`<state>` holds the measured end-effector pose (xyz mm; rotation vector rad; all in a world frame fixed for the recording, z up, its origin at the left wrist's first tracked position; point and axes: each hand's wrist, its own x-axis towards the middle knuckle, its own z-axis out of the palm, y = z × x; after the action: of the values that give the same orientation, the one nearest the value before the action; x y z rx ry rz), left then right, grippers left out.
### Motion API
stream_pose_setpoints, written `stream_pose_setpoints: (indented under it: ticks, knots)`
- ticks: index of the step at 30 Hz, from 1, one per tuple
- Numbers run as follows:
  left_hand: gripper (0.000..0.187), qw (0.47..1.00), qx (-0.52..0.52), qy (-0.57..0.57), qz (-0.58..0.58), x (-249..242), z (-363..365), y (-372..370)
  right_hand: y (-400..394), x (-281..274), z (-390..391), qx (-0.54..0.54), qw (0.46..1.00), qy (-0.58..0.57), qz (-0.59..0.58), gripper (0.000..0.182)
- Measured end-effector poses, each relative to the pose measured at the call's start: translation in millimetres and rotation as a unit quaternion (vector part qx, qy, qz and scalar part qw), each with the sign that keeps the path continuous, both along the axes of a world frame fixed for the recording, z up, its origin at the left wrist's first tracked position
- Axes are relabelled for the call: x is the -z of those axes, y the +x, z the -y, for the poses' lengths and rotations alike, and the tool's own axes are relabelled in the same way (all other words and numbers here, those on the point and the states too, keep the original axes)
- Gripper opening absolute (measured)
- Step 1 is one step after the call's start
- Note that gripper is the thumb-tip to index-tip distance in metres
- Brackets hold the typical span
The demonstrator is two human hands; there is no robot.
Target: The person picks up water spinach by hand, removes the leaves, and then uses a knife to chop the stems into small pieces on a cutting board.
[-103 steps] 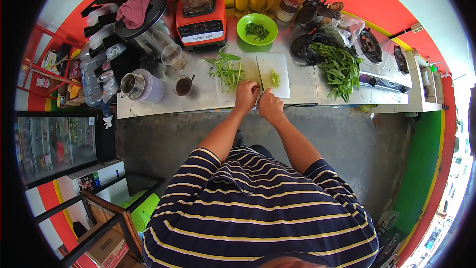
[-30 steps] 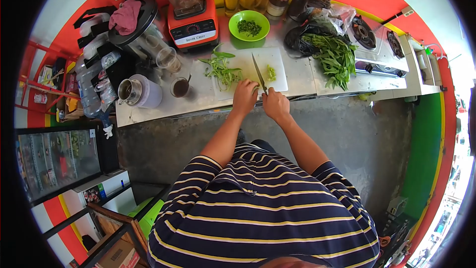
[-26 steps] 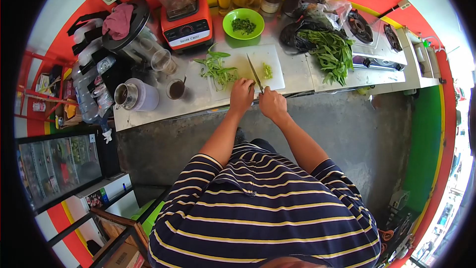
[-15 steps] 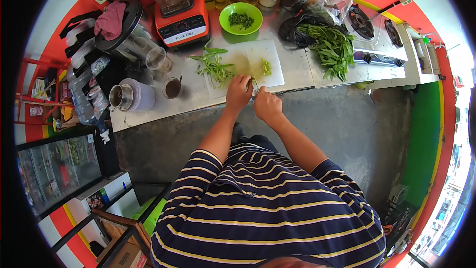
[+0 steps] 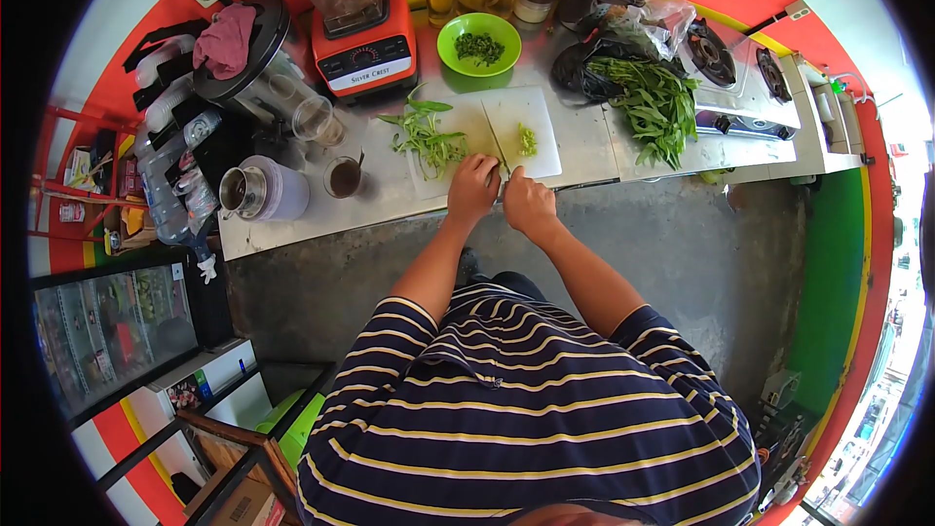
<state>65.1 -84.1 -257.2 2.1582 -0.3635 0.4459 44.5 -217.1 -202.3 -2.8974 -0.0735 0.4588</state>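
Two hands working on the white cutting board (image 5: 531, 112). Left hand (image 5: 473, 189) is pressing down on leafy green stems (image 5: 427, 136); right hand (image 5: 527, 203) is apparently clenching a knife (image 5: 496, 142), blade edge-on between stems and chopped greens (image 5: 527, 140).

We saw a steel desk (image 5: 594, 151) that carried a white cutting board (image 5: 487, 131), a green bowl (image 5: 478, 44), an orange blender (image 5: 360, 34), a metal jug (image 5: 263, 192), a dark glass (image 5: 343, 177), loose greens (image 5: 654, 107) and a gas stove (image 5: 740, 63) at its right end.
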Motion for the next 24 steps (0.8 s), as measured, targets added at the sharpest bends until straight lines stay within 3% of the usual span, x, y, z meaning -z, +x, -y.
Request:
stream_pose_setpoints:
  ticks: [7,24]
  knots:
    - [0.014,1.000,-0.002,-0.013,0.004,-1,0,0,-12,0,-6,0.019,1.000,0.005,-0.021,0.024]
    - [0.010,0.999,0.020,-0.027,-0.012,0,-5,1,5,-5,-1,-0.053,0.998,-0.036,-0.010,0.024]
